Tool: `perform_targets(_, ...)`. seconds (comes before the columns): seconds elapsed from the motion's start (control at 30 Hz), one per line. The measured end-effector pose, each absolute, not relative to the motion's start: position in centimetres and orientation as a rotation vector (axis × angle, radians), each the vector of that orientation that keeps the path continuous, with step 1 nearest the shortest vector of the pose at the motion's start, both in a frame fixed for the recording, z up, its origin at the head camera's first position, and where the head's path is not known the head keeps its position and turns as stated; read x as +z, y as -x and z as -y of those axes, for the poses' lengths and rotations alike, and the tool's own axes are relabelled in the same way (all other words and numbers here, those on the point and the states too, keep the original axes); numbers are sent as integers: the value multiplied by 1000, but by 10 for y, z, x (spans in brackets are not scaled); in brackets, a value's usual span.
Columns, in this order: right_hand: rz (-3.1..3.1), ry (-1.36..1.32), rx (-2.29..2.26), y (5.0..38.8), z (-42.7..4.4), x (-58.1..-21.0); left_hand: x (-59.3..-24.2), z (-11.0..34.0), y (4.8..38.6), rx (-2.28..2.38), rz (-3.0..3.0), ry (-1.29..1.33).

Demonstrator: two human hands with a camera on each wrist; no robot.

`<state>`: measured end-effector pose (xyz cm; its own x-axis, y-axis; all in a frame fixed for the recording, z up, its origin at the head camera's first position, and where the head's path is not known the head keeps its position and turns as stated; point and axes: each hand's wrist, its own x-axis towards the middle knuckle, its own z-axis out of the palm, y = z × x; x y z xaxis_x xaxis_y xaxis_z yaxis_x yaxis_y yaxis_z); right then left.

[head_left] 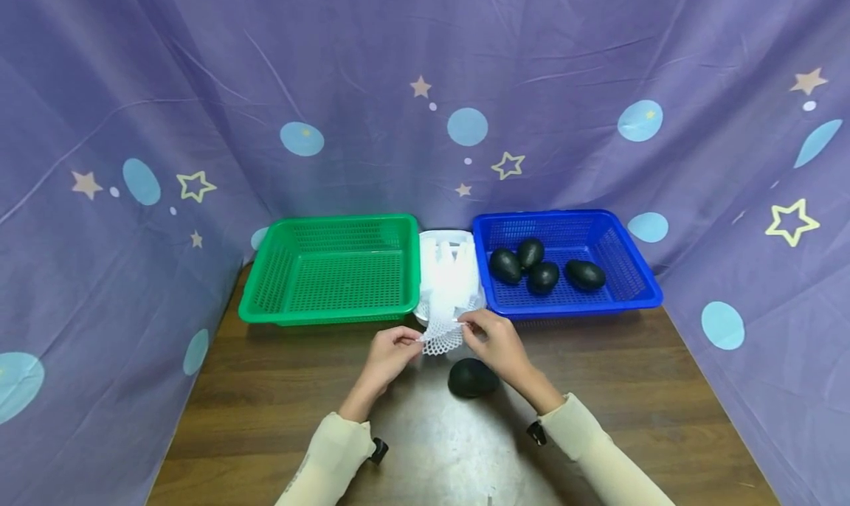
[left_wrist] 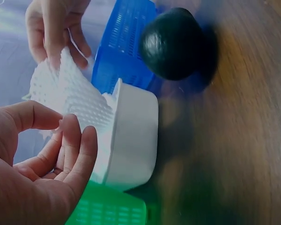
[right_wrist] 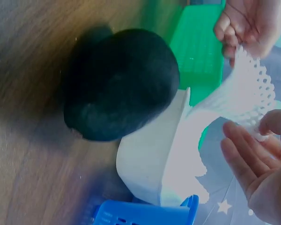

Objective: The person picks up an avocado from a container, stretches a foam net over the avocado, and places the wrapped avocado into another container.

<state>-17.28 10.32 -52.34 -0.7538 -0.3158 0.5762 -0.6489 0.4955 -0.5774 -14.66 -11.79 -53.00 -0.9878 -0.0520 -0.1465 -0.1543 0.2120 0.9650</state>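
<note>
A white foam net sleeve [head_left: 441,336] is stretched between both hands at the front of a white tub [head_left: 423,316]. My left hand [head_left: 392,355] pinches its left edge between thumb and fingertip. On the opposite edge, my right hand [head_left: 496,344] pinches the net with thumb and forefinger, as the right wrist view also shows. The net's mouth is spread and faces toward me. A dark avocado [head_left: 473,378] lies on the table just below the net, near the right hand and untouched. More white foam nets [head_left: 451,266] fill the tub.
Left of the tub stands a green basket [head_left: 332,316] with nothing in it. To its right, a blue basket [head_left: 571,308] holds several dark avocados [head_left: 585,274]. A purple patterned curtain [head_left: 372,85] hangs behind and along both sides of the wooden table [head_left: 226,417].
</note>
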Motion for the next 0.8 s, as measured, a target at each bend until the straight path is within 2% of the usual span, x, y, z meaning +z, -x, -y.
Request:
perform_targets(0.47, 2413, -760, 1130, 167, -89, -527, -522, 88, 151, 2005, -2330, 182)
perform_targets(0.8, 2356, -648, 1143, 172, -101, -520, -520, 103, 149, 1762, -2584, 244)
